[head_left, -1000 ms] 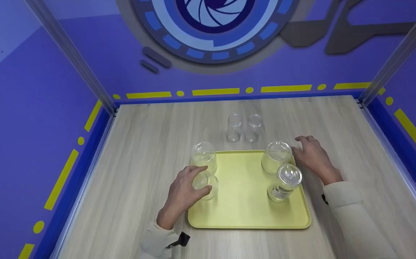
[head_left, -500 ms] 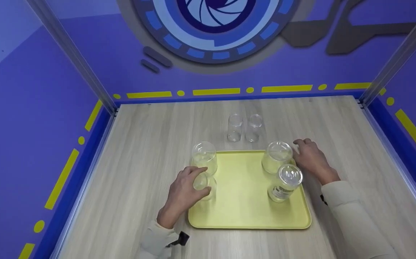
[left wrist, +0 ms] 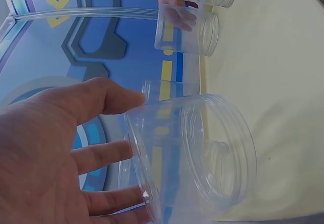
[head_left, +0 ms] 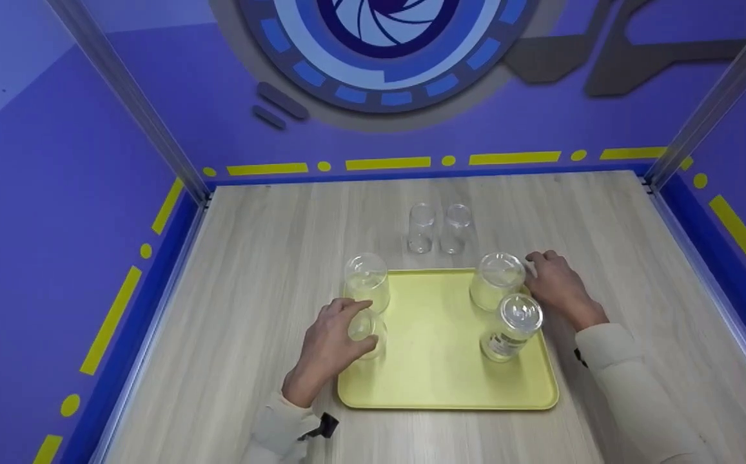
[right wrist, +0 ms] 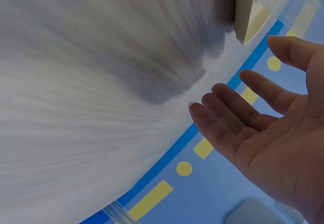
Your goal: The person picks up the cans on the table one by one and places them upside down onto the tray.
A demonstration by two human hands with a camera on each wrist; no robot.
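A clear plastic jar [head_left: 364, 328] is mouth down over the left side of a yellow tray [head_left: 434, 370]. My left hand [head_left: 329, 341] grips it near its base, thumb on one side and fingers on the other. The left wrist view shows the threaded rim of this jar [left wrist: 177, 153] facing the tray; I cannot tell whether it touches. Just behind it stands another upside-down jar [head_left: 366, 274]. My right hand [head_left: 559, 283] holds nothing, its fingers loosely bent, beside the tray's back right corner. A wide upside-down jar [head_left: 496, 283] is nearest to it.
A labelled upside-down jar [head_left: 503, 343] stands at the tray's right side, in front of the wide one. Behind the tray, two slim clear containers [head_left: 421, 229] stand side by side on the wooden table [head_left: 269, 245]. Purple walls [head_left: 173, 103] enclose the table's back and sides.
The jar in my left hand has shifted slightly to the left. My right hand has drawn a little towards me. The other jars and the tray have stayed put.
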